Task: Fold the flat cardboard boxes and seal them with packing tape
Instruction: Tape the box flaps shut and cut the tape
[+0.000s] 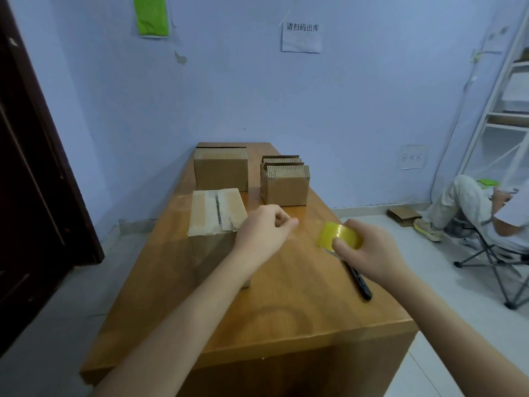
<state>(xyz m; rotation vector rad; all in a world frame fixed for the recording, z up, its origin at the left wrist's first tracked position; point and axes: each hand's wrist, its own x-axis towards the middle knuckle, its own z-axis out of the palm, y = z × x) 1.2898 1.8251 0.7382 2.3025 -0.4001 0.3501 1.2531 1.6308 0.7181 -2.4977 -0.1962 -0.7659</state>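
A folded cardboard box (216,216) with tape along its top seam stands on the wooden table (257,310), left of centre. My left hand (264,230) hovers just right of that box, thumb and fingers pinched together; whether a tape end is between them I cannot tell. My right hand (369,250) holds a yellow roll of packing tape (337,234) above the table's right side. A second folded box (221,167) stands at the far end. A bundle of flat cardboard boxes (284,180) stands on edge to its right.
A black utility knife (359,280) lies near the table's right edge, under my right hand. A seated person (469,207) on a folding chair is to the right, with a white shelf (509,110) behind. A dark door (34,173) is on the left.
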